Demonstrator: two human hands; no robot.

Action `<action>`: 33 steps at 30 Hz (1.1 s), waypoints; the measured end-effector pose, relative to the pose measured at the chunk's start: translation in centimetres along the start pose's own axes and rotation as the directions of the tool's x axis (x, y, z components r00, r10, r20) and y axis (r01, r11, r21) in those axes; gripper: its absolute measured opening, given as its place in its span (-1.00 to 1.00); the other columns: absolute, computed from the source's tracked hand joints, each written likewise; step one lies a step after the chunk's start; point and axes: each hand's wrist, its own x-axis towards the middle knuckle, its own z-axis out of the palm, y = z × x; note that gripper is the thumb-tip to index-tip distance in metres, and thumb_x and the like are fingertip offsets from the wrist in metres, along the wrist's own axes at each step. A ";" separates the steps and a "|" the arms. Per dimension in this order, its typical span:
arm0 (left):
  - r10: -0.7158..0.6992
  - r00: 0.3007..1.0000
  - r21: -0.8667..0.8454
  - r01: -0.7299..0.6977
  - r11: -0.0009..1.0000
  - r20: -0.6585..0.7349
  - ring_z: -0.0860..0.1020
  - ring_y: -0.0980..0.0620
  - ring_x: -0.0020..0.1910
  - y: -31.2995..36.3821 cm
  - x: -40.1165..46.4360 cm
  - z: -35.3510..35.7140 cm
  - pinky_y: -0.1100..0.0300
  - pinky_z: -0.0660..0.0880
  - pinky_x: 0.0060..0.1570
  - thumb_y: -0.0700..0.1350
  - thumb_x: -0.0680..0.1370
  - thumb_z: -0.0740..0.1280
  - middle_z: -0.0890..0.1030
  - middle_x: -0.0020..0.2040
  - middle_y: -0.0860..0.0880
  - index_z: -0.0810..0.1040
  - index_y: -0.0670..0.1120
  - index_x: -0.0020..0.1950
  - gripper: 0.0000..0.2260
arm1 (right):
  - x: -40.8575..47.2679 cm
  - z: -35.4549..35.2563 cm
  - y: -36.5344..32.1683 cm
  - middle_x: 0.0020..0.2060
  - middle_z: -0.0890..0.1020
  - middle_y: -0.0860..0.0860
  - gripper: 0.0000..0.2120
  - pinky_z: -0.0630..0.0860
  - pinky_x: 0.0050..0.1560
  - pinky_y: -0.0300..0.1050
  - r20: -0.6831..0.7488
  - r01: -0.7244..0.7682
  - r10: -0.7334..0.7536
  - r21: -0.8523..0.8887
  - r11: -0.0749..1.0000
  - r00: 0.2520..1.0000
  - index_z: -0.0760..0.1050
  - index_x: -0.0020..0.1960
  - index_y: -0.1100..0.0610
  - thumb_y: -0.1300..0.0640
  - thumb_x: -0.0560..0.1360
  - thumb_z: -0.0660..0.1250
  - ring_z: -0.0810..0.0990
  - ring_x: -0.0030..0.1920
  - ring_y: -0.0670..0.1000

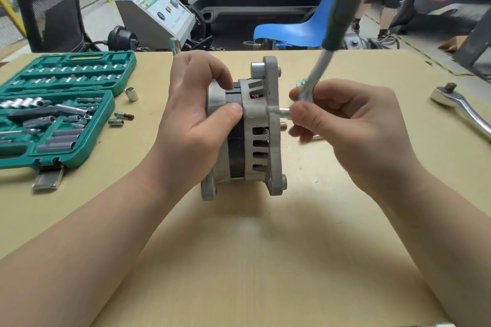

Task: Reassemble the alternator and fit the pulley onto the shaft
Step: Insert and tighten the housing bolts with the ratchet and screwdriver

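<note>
Green plastic formed the open socket case (61, 103) that lay on the tan surface (239, 247) well to the left of the alternator (249, 135), its trays full of chrome sockets. Between the case and the alternator a few loose sockets (121, 118) lay on the surface, and one larger socket (131, 94) stood just behind them.

The left hand (196, 117) gripped the left half of the alternator, fingers curled over its top and the thumb pressed on the dark band round its middle. The alternator stood on its edge at the centre of the surface, its slotted grey housing and mounting ears facing right, with copper windings showing through the slots.

Just right of the alternator the right hand (342, 125) pinched the chrome lower end of a long driver (313, 82), holding its tip against a bolt (283, 110) that stuck out of the housing face. The driver's shaft rose up and to the right from the alternator into a dark handle with green trim. A short stud (283, 125) stuck out of the housing just below the bolt.

Far right of the alternator a chrome ratchet (462, 109) lay on the surface, well apart from both hands. Behind the alternator, past the far edge of the surface, stood a blue chair (292, 29).
</note>
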 end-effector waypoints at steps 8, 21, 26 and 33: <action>0.032 0.999 0.018 -0.032 0.999 0.004 0.39 0.08 0.17 -0.1 -0.2 -0.1 0.24 0.33 0.26 -0.22 0.48 0.33 0.38 0.11 -0.07 0.38 -0.06 0.06 -0.78 | 0.3 0.2 0.4 -0.25 0.71 0.20 -0.85 0.54 -0.31 -0.12 0.048 -0.120 0.115 0.123 0.985 0.992 0.75 -0.05 0.14 0.06 0.54 0.52 0.63 -0.33 0.12; -0.003 0.996 -0.080 0.011 0.997 0.094 0.37 0.01 0.23 -0.4 0.1 -0.4 0.13 0.30 0.30 -0.10 0.44 0.31 0.37 0.16 -0.05 0.37 0.01 0.09 -0.74 | -0.9 -0.3 0.6 0.02 0.74 0.17 -0.65 0.72 0.07 0.03 -0.004 0.215 -0.219 -0.159 0.963 0.976 0.65 0.15 0.11 0.27 0.41 0.63 0.75 -0.01 0.11; -0.038 0.997 -0.123 0.046 0.991 0.068 0.38 0.03 0.23 0.0 0.1 -0.3 0.11 0.32 0.32 -0.14 0.45 0.32 0.38 0.15 -0.06 0.38 0.13 0.05 -0.75 | -1.0 0.1 0.2 -0.07 0.76 0.10 -0.74 0.70 0.03 -0.10 -0.024 0.163 -0.167 -0.123 0.979 0.986 0.68 0.09 0.13 0.32 0.45 0.59 0.75 -0.08 0.11; -0.080 0.996 -0.097 0.082 0.992 0.031 0.40 0.10 0.17 0.1 0.2 -0.1 0.14 0.36 0.27 -0.18 0.47 0.31 0.40 0.15 -0.09 0.39 0.15 0.03 -0.73 | -0.1 0.0 -0.5 -0.26 0.74 0.10 -0.89 0.67 -0.20 -0.04 -0.015 -0.026 0.027 0.035 0.999 1.000 0.73 -0.05 0.14 0.18 0.43 0.60 0.74 -0.24 0.18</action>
